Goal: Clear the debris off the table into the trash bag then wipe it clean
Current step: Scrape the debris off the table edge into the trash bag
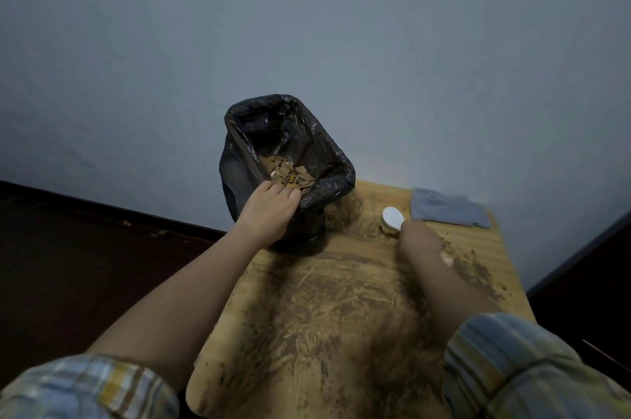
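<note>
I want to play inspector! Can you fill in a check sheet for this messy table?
Surface: wooden table, smeared with brown dirt.
Job's things: black trash bag at the table's far left corner, open, brown debris inside; grey cloth at the far right, untouched.
Clutter: loose crumbs along the right edge.
Hands: left hand at the bag's rim by the debris; right hand holds a white brush.
Cables: nothing seen.
Surroundings: grey wall, dark floor.
</note>
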Available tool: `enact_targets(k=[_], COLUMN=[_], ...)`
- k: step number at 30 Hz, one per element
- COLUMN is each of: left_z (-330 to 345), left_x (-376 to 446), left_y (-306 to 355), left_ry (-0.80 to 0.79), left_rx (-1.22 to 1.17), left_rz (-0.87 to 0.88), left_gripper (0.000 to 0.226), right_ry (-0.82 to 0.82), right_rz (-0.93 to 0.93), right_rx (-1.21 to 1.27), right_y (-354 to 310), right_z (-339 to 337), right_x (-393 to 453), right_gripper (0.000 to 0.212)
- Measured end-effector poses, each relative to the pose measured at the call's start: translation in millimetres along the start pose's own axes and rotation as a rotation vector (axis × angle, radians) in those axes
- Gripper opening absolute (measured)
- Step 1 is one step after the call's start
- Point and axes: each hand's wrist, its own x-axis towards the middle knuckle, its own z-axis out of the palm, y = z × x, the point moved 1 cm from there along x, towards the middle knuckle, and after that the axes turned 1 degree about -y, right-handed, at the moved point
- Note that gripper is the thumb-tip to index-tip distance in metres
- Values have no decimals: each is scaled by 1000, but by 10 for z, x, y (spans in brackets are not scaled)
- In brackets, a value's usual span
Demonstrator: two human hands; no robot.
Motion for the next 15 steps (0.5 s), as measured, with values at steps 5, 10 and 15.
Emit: enact_targets(k=[5,10,15], left_z=[120,154,147], left_x=[137,187,179], left_y=[-32,-15,30], left_ry=[9,13,12], left_rx=[-30,-58,-45], left_rz=[-27,-32,-12], left_gripper=[15,16,17], right_ry=[-26,-12,62], right_rz=[-51,-123,-126], right_rx=[-60,-11,-5], right_y=[-179,-216,-9], right_z=[43,42,-63], right_x=[157,150,183], right_gripper=[31,24,22])
